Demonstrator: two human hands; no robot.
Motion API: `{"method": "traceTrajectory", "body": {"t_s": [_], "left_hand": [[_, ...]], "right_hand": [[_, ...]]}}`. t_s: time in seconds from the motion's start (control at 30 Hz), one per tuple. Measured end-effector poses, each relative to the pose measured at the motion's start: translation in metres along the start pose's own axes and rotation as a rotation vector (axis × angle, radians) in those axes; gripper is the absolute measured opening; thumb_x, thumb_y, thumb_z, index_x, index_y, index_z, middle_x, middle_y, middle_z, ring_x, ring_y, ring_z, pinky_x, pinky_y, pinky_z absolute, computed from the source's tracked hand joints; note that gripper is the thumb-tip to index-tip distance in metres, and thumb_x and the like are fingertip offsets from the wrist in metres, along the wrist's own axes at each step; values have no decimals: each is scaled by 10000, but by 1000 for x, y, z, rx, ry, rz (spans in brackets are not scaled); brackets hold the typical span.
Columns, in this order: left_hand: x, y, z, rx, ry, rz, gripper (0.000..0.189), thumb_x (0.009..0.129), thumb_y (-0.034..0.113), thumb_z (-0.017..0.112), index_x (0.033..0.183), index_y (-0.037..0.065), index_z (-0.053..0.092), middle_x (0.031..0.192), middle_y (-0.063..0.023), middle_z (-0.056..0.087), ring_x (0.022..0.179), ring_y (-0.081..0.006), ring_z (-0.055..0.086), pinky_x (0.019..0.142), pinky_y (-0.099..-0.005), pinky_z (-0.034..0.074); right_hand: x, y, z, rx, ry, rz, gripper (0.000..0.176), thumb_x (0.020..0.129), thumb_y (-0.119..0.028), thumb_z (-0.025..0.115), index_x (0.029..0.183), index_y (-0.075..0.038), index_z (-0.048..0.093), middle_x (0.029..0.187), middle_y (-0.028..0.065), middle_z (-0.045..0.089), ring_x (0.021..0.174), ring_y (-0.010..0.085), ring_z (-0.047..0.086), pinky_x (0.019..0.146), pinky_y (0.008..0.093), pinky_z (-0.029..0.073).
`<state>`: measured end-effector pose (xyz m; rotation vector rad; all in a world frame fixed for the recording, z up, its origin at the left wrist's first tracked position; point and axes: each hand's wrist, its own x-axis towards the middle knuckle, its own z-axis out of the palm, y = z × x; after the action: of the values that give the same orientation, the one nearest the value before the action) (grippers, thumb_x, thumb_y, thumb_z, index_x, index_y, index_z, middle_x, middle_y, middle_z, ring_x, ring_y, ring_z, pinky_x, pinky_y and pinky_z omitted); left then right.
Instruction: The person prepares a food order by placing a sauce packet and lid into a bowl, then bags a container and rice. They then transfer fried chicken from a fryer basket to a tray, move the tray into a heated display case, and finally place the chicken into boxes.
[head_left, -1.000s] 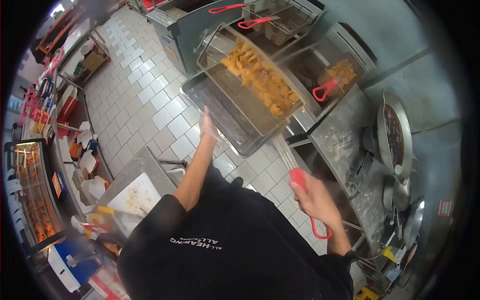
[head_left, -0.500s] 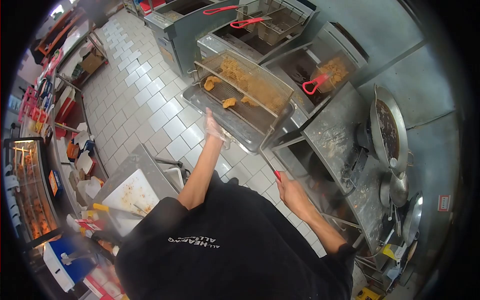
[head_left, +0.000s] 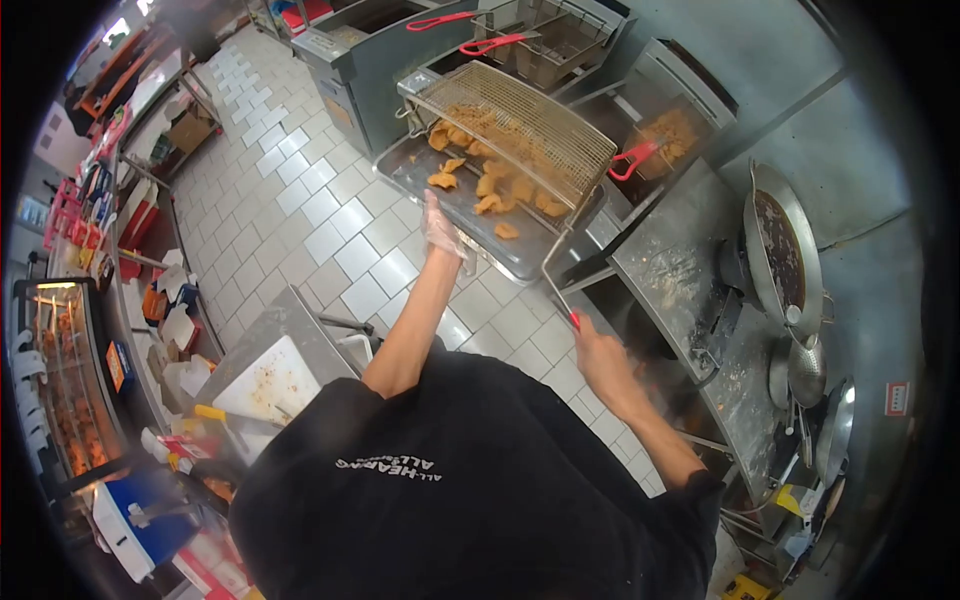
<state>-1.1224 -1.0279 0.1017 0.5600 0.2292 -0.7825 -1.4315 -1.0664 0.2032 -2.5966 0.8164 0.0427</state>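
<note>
Basket (head_left: 520, 125) now upturned over tray (head_left: 500, 255), tiled floor (head_left: 330, 240) below; right grip (head_left: 600, 355) around handle (head_left: 560, 295), left grip (head_left: 440, 228) unclear.

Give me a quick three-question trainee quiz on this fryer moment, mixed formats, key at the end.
1. True or false: the fry basket is tipped mesh-up over the metal tray, where fried pieces lie.
2. The gloved left hand holds: A) the tray's edge B) the basket's handle.
3. Fill in: the right hand grips the basket by its red ____.
Key: 1 true; 2 A; 3 handle.
</note>
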Motion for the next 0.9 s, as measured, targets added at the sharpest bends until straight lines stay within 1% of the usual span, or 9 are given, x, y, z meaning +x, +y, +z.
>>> {"method": "traceTrajectory", "body": {"t_s": [0.1,0.2,0.43,0.53,0.6,0.7,0.77,0.87,0.9], "left_hand": [[31,-4,-21,111,-24,175,641,1001,538,405,1437,69,414,1398,-142,508,1230,-332,522,1039,-448,439],[33,-3,-22,93,27,122,657,997,556,401,1436,68,413,1375,-148,525,1215,-333,530,1017,-446,454],[48,3,-22,69,-16,168,725,964,619,422,1439,72,405,1325,-157,554,1097,-325,585,887,-467,511],[52,2,-29,204,64,157,749,950,636,443,1430,63,408,1306,-162,556,1085,-325,577,883,-471,506],[42,-3,-21,61,6,193,766,922,666,474,1389,60,446,1255,-152,576,1060,-319,580,882,-479,502],[40,10,-8,137,51,78,739,927,658,473,1358,58,471,1226,-146,586,1067,-314,583,888,-474,507],[46,5,-14,53,112,154,570,948,555,551,1196,42,571,1002,-113,636,800,-245,624,668,-380,548],[31,10,5,2,72,169,522,952,541,555,1122,48,586,881,-89,621,691,-218,601,599,-370,537],[24,11,5,25,58,150,518,952,533,560,1132,48,590,905,-89,633,737,-218,620,639,-363,545]], "right_hand": [[8,5,-18,-90,-17,32,413,962,-105,468,1366,-26,442,701,269,622,667,465,621,630,559,476],[7,13,-6,-51,79,-95,515,937,-80,483,1443,-58,389,701,261,625,668,457,627,629,554,479],[26,20,-18,-155,103,-59,607,898,-31,508,1482,-76,348,757,256,639,676,439,637,634,523,498],[26,24,-18,-118,162,-104,625,899,-32,518,1494,-85,331,752,248,637,668,433,637,623,520,494],[25,30,-28,-193,136,-65,627,909,-45,526,1501,-93,324,755,244,637,668,429,638,613,515,488],[27,22,-33,-206,165,-77,630,917,-55,532,1507,-98,316,727,229,628,640,413,634,594,506,485],[23,24,-29,-244,206,-93,647,922,-69,541,1520,-130,302,697,212,615,609,396,623,575,498,484],[24,29,-34,-270,232,-93,675,917,-67,556,1530,-166,290,678,195,603,584,383,611,559,488,482],[23,27,-31,-269,243,-87,686,913,-61,564,1530,-186,292,685,195,605,584,381,608,557,486,480]]}}
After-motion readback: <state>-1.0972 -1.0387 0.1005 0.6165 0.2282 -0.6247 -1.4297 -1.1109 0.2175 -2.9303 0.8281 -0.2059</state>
